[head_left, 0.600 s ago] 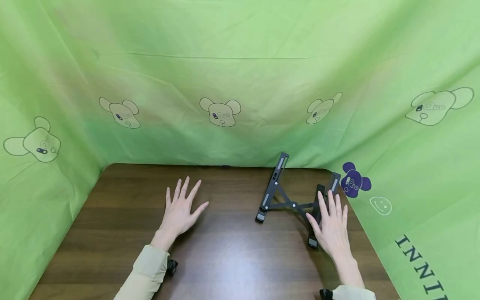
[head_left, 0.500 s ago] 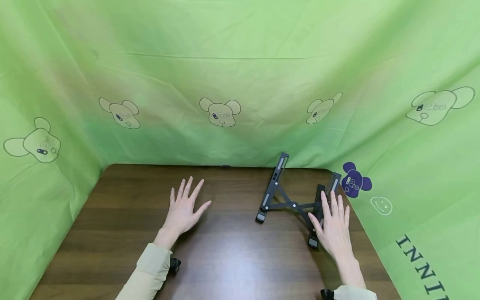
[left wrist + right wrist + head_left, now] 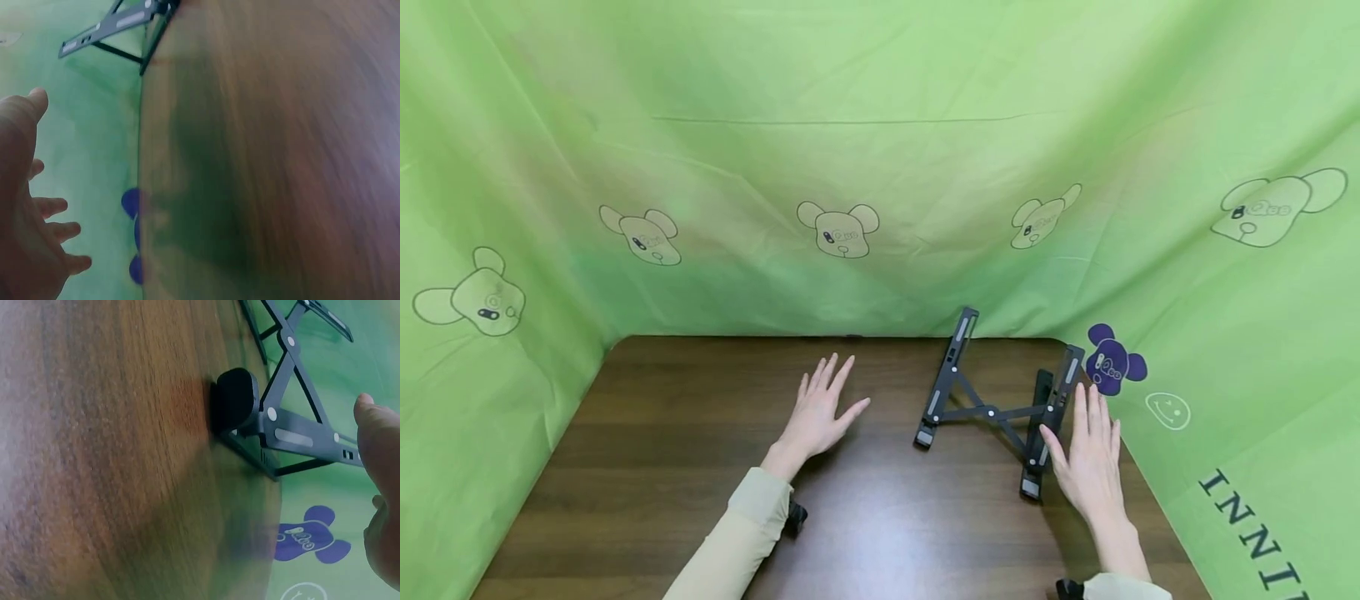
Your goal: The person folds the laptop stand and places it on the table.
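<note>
A dark grey folding laptop stand (image 3: 991,413) stands unfolded on the right part of the table, its two long arms joined by crossed bars. Just right of its right arm is my right hand (image 3: 1092,467), fingers straight and thumb spread toward the stand. In the right wrist view that thumb (image 3: 375,425) shows beside the stand's arm (image 3: 300,434). My left hand (image 3: 816,421) hovers left of the stand over the table, fingers spread, holding nothing. The left wrist view shows its fingers (image 3: 62,231) extended, with the stand (image 3: 119,25) beyond.
The brown wood-grain table (image 3: 647,467) is bordered by green cloth (image 3: 865,150) at the back and both sides, printed with bear heads. A purple bear print (image 3: 1112,360) is close to the table's right edge. Each wrist wears a small black camera (image 3: 796,517).
My left hand has moved right, closer to the stand. My right hand has shifted right, off the stand's right arm it overlapped before. The stand stays in place.
</note>
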The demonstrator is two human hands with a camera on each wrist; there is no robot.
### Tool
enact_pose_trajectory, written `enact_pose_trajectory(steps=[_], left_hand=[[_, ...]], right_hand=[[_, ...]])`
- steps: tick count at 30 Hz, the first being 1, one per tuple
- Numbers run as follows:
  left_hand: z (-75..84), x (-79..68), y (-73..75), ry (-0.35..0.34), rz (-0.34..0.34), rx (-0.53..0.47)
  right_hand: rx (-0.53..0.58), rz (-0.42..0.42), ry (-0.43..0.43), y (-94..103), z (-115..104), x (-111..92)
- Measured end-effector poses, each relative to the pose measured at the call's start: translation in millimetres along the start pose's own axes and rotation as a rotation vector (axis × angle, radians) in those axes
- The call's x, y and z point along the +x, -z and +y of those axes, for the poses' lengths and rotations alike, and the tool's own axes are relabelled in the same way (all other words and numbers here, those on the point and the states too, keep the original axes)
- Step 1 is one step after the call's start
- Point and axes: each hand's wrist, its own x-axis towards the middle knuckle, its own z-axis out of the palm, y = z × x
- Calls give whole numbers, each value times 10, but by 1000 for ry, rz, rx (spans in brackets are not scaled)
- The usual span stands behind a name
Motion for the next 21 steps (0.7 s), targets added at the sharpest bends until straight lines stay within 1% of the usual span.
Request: enact_pose_trajectory(steps=[2,4,6,7,9,11,13,15,16,18,21], left_hand=[[-4,69,-90,-16,-8,-98],[-71,150,-263,-34,-4,-153],[-116,222,-433,-45,0,-186],[-69,246,-448,-38,-19,-215],[-52,295,-571,-53,-12,-232],[103,311,-528,-47,-33,-344],[268,331,-472,-36,-53,-475],[418,359,-433,-6,-72,-586],[500,372,-400,23,-88,-639],[590,412,-416,58,-102,-676],[676,460,-456,100,-121,-689]], right_hand=[[32,-12,-35,1,19,-5],[67,-20,-67,2,40,-11],[109,-29,-102,7,48,-7],[134,-36,-126,13,52,-2],[181,-44,-182,26,49,8],[234,-39,-242,33,38,21],[287,-22,-304,35,26,32],[343,3,-353,33,17,51],[366,10,-377,31,14,60],[404,15,-420,26,17,77],[418,7,-476,2,43,99]])
